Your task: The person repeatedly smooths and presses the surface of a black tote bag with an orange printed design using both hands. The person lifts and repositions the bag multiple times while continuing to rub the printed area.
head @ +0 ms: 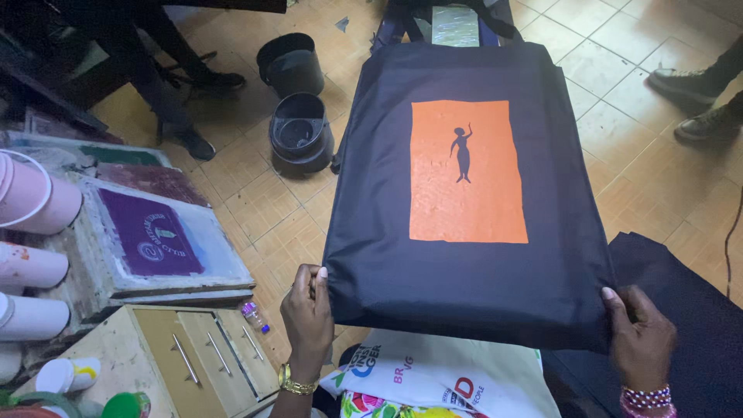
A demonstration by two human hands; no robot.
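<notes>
Gripping the near edge of a dark navy fabric tote bag (387,232), both hands are closed on the cloth. Left hand (308,310) pinches the near left corner, fingers curled over the hem, a gold bracelet (295,383) at the wrist. Right hand (639,337) pinches the near right corner, thumb on top; beaded pink and white bracelets (646,399) sit at that wrist.

Bag lies flat and taut across a raised platen, well above the tan tiled floor (255,209). Centred on its face: an orange printed rectangle (487,201) with a small dark figure silhouette (462,154), one arm raised. Bag handles hang off the far end (partly hidden).

Below the near edge: a white printed cloth (449,371) with coloured lettering. Right of it, touching the right hand's underside, more dark navy fabric (696,310).

Left side: a framed printing screen with purple mesh (148,234) rests on a pale wooden cabinet with metal bar handles (193,356). Pale pink plastic containers (39,201) stand at the far left. Two black plastic buckets (298,131) sit on the floor just left of the bag. Another person's shoes (700,101) show at upper right.
</notes>
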